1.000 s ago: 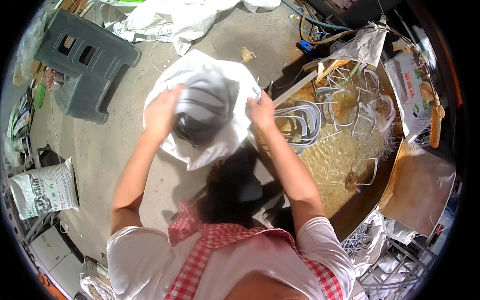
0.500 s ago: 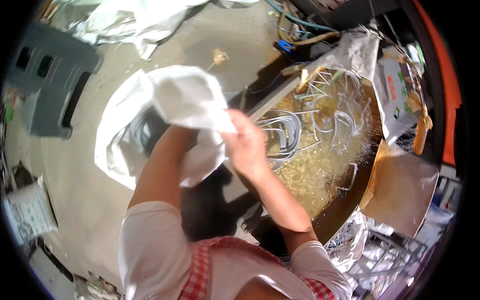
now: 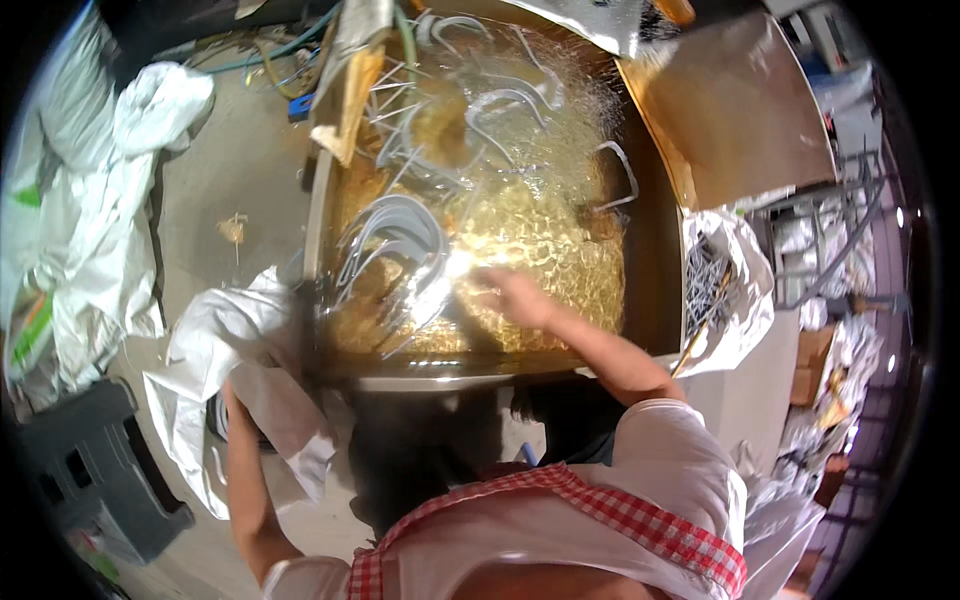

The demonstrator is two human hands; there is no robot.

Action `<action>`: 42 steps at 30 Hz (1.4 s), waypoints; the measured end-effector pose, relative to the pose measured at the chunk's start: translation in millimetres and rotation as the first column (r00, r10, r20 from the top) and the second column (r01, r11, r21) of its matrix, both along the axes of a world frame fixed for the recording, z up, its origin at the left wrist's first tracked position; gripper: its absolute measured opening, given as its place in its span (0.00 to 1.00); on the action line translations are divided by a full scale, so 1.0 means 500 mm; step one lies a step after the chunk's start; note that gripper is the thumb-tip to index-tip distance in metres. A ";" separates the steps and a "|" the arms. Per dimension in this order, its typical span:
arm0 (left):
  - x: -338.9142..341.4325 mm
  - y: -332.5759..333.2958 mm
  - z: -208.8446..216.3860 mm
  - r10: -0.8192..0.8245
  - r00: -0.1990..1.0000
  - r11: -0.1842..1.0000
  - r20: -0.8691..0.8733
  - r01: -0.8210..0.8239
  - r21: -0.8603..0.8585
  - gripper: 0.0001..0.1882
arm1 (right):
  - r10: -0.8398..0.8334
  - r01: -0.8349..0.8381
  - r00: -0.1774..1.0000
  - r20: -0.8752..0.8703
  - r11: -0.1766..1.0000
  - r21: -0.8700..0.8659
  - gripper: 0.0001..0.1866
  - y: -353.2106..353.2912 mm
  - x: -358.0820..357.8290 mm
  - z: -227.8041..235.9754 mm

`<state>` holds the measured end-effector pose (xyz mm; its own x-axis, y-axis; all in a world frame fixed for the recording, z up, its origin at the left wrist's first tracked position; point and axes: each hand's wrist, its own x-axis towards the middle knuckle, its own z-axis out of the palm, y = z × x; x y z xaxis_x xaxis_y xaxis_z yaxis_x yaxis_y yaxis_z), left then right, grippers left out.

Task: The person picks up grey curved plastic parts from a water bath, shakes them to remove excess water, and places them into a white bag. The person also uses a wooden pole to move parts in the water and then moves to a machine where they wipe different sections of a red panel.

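Note:
At the lower left a white sack (image 3: 215, 320) stands open on the floor, with dark grey curved pieces partly visible inside. My left hand (image 3: 233, 400) reaches into its mouth; a fold of the sack hides the fingers. My right hand (image 3: 512, 297), slightly blurred, is over the water of a large tank (image 3: 440, 380). Its fingers are stretched apart and hold nothing that I can see. Just left of them lies a bundle of nested grey U-shaped strips (image 3: 395, 235), partly washed out by glare. More bent grey strips (image 3: 510, 100) lie in the rippling, yellowish water farther back.
A cardboard sheet (image 3: 740, 110) leans at the tank's right far side. Beside the tank, another white sack (image 3: 735, 300) holds thin grey pieces. A dark grey plastic step stool (image 3: 95, 470) stands at lower left, below piled white sacks (image 3: 90, 230).
My view has swung right toward the tank. My right hand has let go of the sack's rim and moved over the water. My left arm stays in the sack.

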<state>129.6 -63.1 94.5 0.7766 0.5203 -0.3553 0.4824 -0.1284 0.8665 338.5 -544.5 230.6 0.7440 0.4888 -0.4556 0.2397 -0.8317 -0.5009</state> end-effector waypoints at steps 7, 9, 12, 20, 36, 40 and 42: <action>-0.043 -0.261 0.405 0.275 0.850 0.739 0.450 -0.486 0.467 0.10 | -0.329 0.396 0.906 0.266 0.882 -0.257 0.28 -0.370 0.102 -0.070; 0.028 -0.400 0.474 0.192 0.850 0.910 0.491 -0.342 0.235 0.06 | -0.387 0.509 0.787 0.480 0.847 -0.153 0.27 -0.423 0.138 -0.116; 0.153 -0.607 0.547 -0.233 0.859 0.971 0.456 0.178 0.160 0.05 | -0.603 0.714 0.587 0.540 0.700 0.006 0.29 -0.500 0.226 -0.206; 0.277 -0.802 0.447 -0.721 0.681 0.693 0.131 0.715 0.095 0.08 | -0.970 0.866 -0.167 -0.175 -0.229 0.445 0.46 -0.570 0.370 -0.269; 0.345 -0.809 0.362 -0.716 0.697 0.696 -0.018 0.716 0.047 0.09 | -0.798 0.742 0.577 -0.175 0.423 0.520 0.08 -0.375 0.079 -0.147; 0.344 -0.807 0.306 -0.563 0.788 0.825 0.248 0.552 0.119 0.15 | -0.233 0.114 0.912 0.336 0.934 0.338 0.07 -0.303 -0.021 -0.072; 0.349 -0.815 0.270 -0.401 0.871 0.914 0.284 0.403 0.055 0.19 | -0.068 -0.057 0.938 0.341 0.937 0.343 0.08 -0.266 -0.043 -0.039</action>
